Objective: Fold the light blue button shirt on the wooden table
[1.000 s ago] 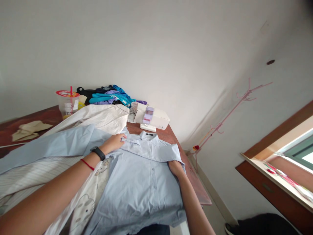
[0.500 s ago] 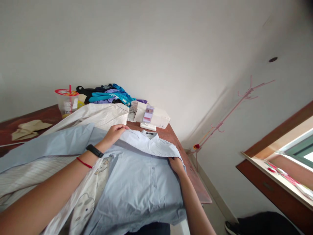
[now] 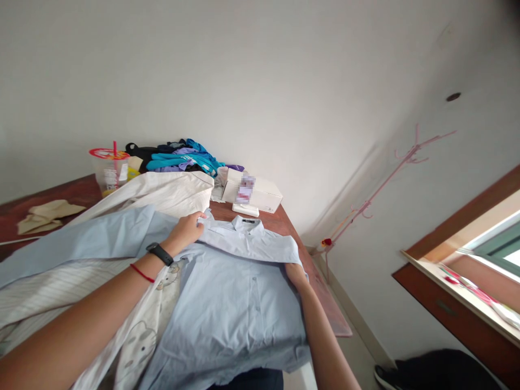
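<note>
A light blue button-up shirt [image 3: 235, 303] lies spread over other clothes on a reddish-brown table [image 3: 284, 225], collar away from me. My left hand [image 3: 184, 230], with a black band and a red string at the wrist, pinches the shirt's left shoulder near the collar. At the right shoulder edge, my right hand [image 3: 296, 273] has its fingers closed on the fabric. A folded strip of the shirt runs between the two hands.
Under the shirt lie a cream garment [image 3: 166, 192], a striped one [image 3: 44, 295] and a white cloth with cartoon prints [image 3: 142, 336]. Behind stand a plastic cup with a red straw [image 3: 109, 170], a pile of blue clothes [image 3: 182, 160] and a white box [image 3: 260, 195]. A pink coat rack [image 3: 377, 189] stands right.
Both hands lifted the shirt's top edge a little half a second ago, and have now laid it back flat. The collar shows again and the left hand has shifted slightly.
</note>
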`<state>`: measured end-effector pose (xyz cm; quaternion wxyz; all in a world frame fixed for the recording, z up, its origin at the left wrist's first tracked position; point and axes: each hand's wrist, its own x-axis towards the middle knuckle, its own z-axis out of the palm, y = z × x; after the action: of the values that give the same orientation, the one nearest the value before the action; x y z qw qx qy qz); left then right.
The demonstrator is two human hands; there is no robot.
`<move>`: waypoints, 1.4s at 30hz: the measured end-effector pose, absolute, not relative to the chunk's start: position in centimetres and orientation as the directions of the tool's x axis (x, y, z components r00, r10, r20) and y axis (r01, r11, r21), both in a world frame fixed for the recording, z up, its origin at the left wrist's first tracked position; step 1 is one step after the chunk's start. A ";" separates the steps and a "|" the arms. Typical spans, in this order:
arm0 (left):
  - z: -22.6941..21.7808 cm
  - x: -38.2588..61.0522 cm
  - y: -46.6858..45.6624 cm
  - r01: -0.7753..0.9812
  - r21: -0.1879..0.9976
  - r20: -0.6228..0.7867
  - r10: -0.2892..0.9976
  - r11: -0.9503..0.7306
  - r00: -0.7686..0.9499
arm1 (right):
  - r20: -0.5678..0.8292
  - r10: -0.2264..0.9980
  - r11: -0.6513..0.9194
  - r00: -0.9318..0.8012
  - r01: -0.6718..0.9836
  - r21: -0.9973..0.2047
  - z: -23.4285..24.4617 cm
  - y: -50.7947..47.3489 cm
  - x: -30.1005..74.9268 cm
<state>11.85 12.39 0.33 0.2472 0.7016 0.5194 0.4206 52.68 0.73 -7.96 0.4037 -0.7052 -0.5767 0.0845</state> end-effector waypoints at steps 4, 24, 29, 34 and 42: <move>1.8 11.8 11.6 0.561 0.711 0.477 0.877 -0.424 0.057 | 0.225 0.942 -0.047 0.250 0.760 -0.648 -7.4 0.1 51.0; 4.6 9.4 11.6 0.733 0.654 0.423 0.894 -0.187 -0.149 | 0.155 0.967 -0.110 0.203 0.880 -0.462 -6.7 0.3 50.0; 4.8 8.6 12.4 0.767 0.631 0.319 0.940 -0.113 -0.124 | 0.134 0.970 -0.123 0.204 0.884 -0.451 -6.5 -0.1 49.7; 4.5 7.9 12.4 0.851 0.520 0.271 0.959 -0.076 -0.080 | 0.112 0.975 -0.119 0.190 0.881 -0.457 -6.3 -0.5 49.5; 3.7 10.7 11.2 0.757 0.361 0.716 0.682 -0.544 0.148 | 0.091 0.985 -0.084 0.145 0.872 -0.483 -5.9 -1.0 49.2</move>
<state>10.66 11.23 3.70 -0.0422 0.7565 0.4757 0.4468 49.22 -1.03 -5.90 0.2180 -0.7244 -0.6409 0.1302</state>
